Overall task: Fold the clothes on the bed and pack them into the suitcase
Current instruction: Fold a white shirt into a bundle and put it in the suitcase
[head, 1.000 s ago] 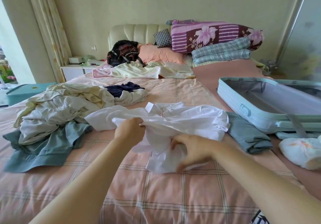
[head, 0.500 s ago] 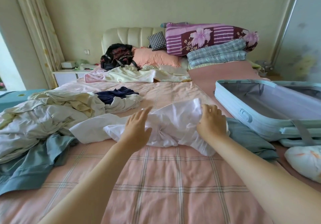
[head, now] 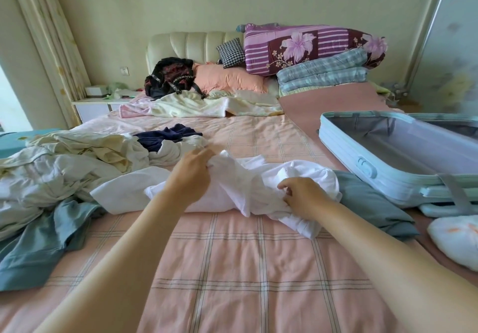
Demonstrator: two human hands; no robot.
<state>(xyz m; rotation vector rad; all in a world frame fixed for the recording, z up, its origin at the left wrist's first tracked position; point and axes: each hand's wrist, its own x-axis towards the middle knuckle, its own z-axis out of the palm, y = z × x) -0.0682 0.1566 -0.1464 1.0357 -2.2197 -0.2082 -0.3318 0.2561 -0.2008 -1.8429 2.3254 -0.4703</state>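
A crumpled white shirt (head: 248, 185) lies in the middle of the pink checked bed (head: 232, 268). My left hand (head: 192, 175) pinches a fold at the shirt's far left part. Closer to me on the right, my right hand (head: 302, 197) grips another bunch of the same shirt. The light blue suitcase (head: 382, 167) lies open on the bed's right side, and its visible part holds nothing. A pile of cream, white and navy clothes (head: 77, 162) sits at the left, with a teal garment (head: 44, 244) under it.
A grey-green garment (head: 372, 203) lies between the shirt and the suitcase. A white bundle (head: 455, 239) sits at the right edge. Pillows, folded quilts (head: 310, 48) and a black bag (head: 170, 76) crowd the headboard. A nightstand (head: 98, 105) stands at the far left.
My left hand went from open above the shirt to pinching its far part. My right hand left the raised right edge and came nearer, gripping the shirt lower down; the shirt dropped flatter.
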